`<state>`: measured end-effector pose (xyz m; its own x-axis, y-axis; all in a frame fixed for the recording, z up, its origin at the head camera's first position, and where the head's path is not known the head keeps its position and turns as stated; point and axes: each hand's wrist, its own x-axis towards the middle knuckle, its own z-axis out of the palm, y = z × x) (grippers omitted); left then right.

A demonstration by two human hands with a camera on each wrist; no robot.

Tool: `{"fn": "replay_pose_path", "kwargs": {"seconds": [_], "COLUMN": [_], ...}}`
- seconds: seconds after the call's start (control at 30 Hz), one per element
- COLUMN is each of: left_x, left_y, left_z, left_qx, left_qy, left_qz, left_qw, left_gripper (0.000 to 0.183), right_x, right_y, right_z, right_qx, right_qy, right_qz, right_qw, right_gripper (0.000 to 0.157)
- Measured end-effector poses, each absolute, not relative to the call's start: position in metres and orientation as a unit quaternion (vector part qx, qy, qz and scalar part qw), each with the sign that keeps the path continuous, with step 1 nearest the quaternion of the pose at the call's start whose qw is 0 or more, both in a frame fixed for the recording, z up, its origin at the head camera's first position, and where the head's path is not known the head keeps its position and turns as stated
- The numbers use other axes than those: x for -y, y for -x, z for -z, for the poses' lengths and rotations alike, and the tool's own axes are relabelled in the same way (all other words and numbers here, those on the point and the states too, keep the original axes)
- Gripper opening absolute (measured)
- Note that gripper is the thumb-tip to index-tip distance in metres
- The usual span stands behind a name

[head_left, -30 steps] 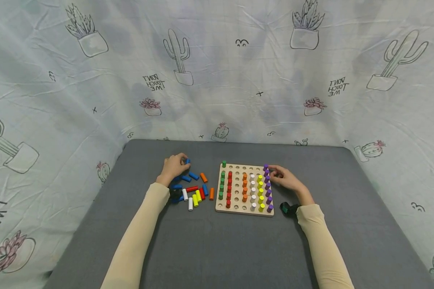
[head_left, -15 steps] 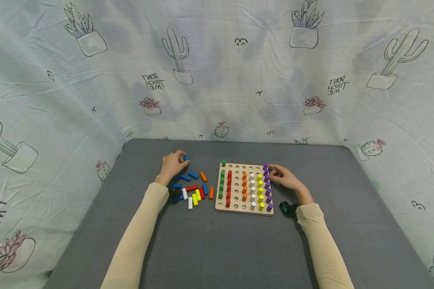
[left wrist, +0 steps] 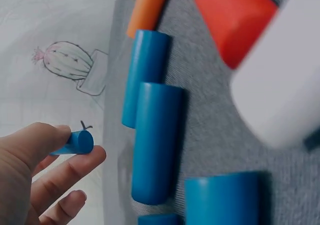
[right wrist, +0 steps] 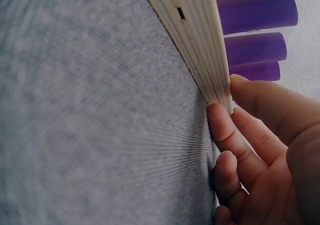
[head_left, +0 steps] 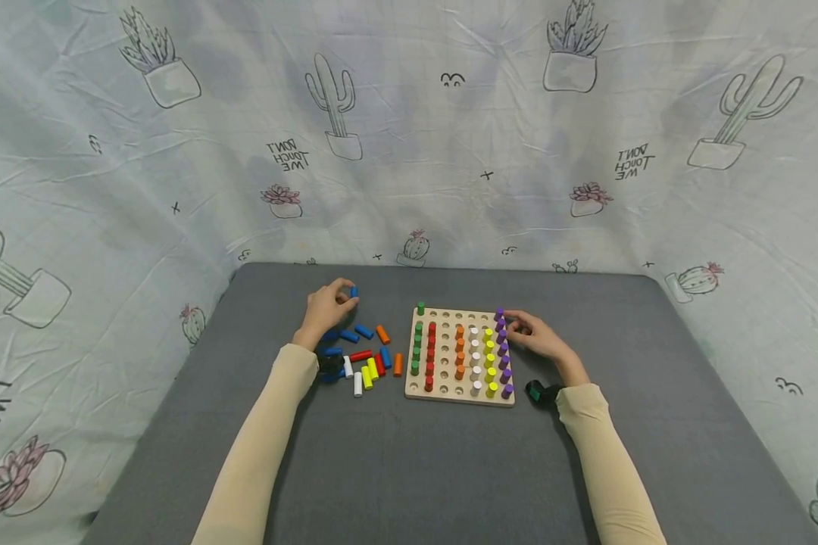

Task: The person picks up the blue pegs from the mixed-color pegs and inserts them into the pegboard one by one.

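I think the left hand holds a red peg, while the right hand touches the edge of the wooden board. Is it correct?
Not quite: the peg in the left hand is blue, not red, as the left wrist view shows. The right hand does touch the edge of the wooden board.

Wrinkled pale cactus-print fabric [head_left: 395,136] behind grey tabletop [head_left: 409,469].

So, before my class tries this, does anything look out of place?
One green peg at the far left corner of the board: a gap parts it from the other green pegs, while other colours there line up unbroken.
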<state>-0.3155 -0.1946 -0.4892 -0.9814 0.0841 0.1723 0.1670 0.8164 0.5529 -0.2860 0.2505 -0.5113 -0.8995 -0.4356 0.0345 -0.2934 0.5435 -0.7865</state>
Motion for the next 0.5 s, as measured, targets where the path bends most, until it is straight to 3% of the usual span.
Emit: {"fn": "replay_pose_path", "kwargs": {"seconds": [0.23,0.5], "left_x": [0.189,0.177], "left_y": [0.312,0.308], "left_z": [0.486,0.485], "left_qx": [0.939,0.929], "left_qy": [0.078,0.089], "left_qz": [0.325,0.35], "left_qw": [0.076,0.079], "left_gripper": [0.035,0.033], "right_x": [-0.24,-0.238], "right_y": [0.269,0.264], "right_z": [0.485,0.48], "right_qx": [-0.867,-0.87], "right_qy": [0.211,0.209], "right_qz": [0.442,0.438], "right_qw": [0.087,0.086], "right_gripper": [0.044,0.044]}}
